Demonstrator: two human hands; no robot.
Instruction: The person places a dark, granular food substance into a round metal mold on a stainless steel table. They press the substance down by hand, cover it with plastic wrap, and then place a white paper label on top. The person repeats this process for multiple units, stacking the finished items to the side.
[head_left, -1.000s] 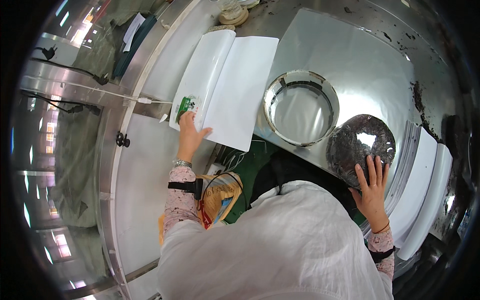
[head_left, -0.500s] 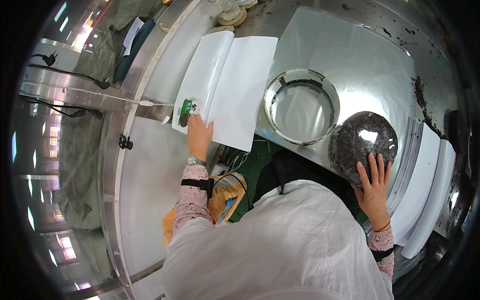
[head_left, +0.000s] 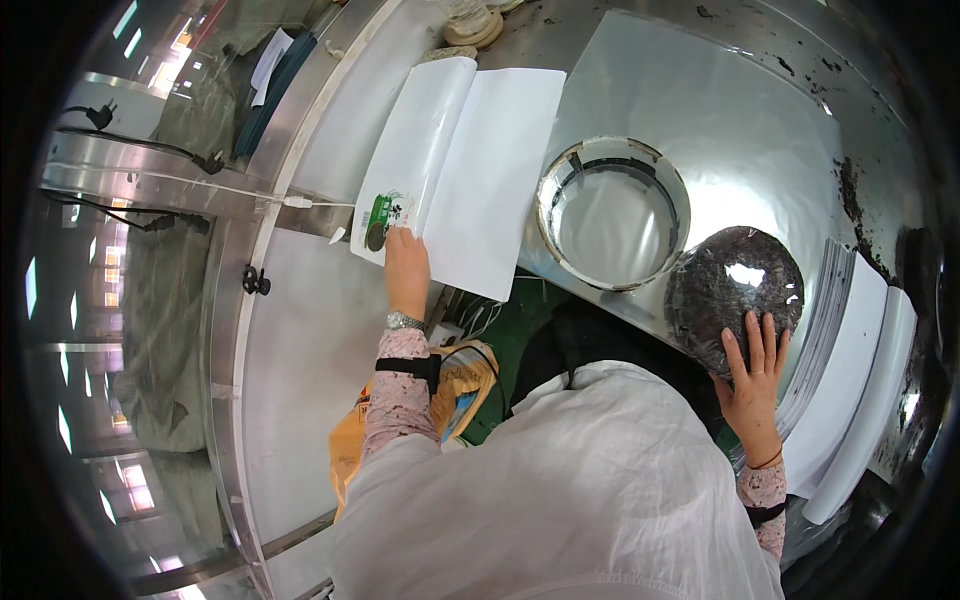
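My left hand [head_left: 407, 272] is at the near edge of a pile of white sheets [head_left: 488, 170], its fingers drawn together on the near corner of the curled top sheet [head_left: 415, 130]. That sheet carries a green printed patch [head_left: 378, 222] just beyond my fingertips. What exactly lies between the fingers is hard to make out. My right hand [head_left: 752, 395] lies with spread fingers on a round, dark brown cake [head_left: 738, 285] wrapped in shiny clear film. Left of the cake stands a wide ring [head_left: 614, 214] with a pale rim and dark patches inside.
A metal plate [head_left: 720, 110] lies under the ring and cake on the steel table. At the right is a stack of folded white sheets [head_left: 835, 370]. A jar-like container [head_left: 472, 25] stands at the back, and a yellow bag [head_left: 350, 430] sits below my left forearm.
The view has shifted slightly. My left fingers have curled in at the sheet's edge. My right hand stays on the wrapped cake.
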